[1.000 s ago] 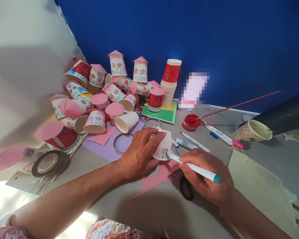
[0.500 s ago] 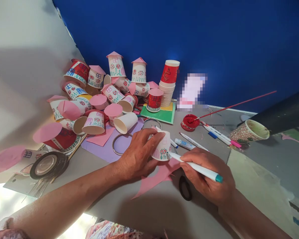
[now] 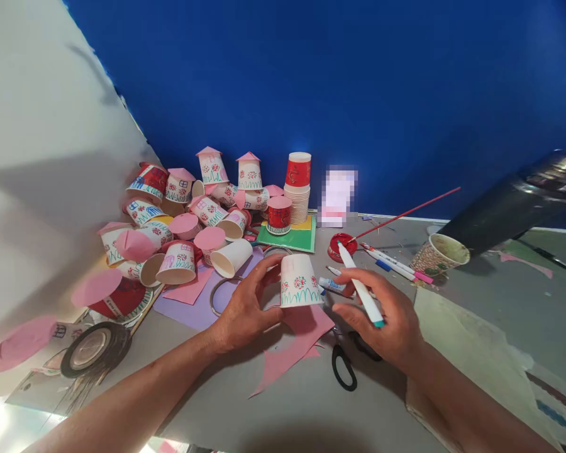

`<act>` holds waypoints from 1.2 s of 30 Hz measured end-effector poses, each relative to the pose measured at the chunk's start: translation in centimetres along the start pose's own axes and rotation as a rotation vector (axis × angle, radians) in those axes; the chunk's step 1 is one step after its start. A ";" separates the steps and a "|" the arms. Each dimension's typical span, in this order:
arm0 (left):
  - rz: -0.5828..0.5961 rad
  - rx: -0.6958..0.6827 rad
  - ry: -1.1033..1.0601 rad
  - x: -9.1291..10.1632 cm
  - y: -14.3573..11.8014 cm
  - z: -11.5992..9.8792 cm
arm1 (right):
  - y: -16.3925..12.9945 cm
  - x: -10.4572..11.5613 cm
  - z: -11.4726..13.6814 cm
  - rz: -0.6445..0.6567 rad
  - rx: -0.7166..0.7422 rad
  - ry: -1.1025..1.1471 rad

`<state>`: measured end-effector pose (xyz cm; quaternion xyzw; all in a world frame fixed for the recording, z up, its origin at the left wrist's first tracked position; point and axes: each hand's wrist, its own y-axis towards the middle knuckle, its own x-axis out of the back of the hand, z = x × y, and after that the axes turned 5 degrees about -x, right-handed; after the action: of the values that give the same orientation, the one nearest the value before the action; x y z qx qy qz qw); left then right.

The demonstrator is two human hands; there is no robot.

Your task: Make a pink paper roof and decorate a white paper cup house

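My left hand (image 3: 248, 308) grips a white paper cup (image 3: 300, 283) from its left side. The cup is upside down, with red dotted flowers and green grass strokes drawn round its wide rim. My right hand (image 3: 387, 308) holds a white marker (image 3: 361, 286) with a green end, its tip pointing up and left, apart from the cup. Beneath the cup lies a cut piece of pink paper (image 3: 292, 352). Black-handled scissors (image 3: 344, 368) rest below my right hand, their blades partly hidden.
Decorated paper cups with pink cone tops (image 3: 179, 258) are heaped at the left. A cup stack (image 3: 296, 201) stands by the blue wall. A red paint pot (image 3: 334, 248), several markers (image 3: 396, 261), a patterned cup (image 3: 438, 255) and a black flask (image 3: 509, 195) are at the right. Black tape (image 3: 87, 352) lies left.
The marker has come away from the cup and now points upward. The cup has turned in my left hand, showing more flowers and grass. The view has shifted, uncovering more of the scissors.
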<state>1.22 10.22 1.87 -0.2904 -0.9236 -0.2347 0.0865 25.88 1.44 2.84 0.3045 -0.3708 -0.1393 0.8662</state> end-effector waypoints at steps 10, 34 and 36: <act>0.096 0.054 -0.359 -0.5 -0.2 -0.3 | -0.3 -0.2 -1.3 0.194 -0.096 0.209; 0.175 -0.047 0.150 0.1 -0.9 -0.8 | -0.8 -1.8 -1.4 0.219 -0.049 0.103; 0.184 -0.041 0.137 0.1 -0.9 -0.5 | -1.0 -1.9 -1.5 0.231 -0.051 0.098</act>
<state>0.66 9.38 2.02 -0.3590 -0.8800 -0.2638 0.1649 25.70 2.20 0.35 0.2439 -0.3571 -0.0329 0.9010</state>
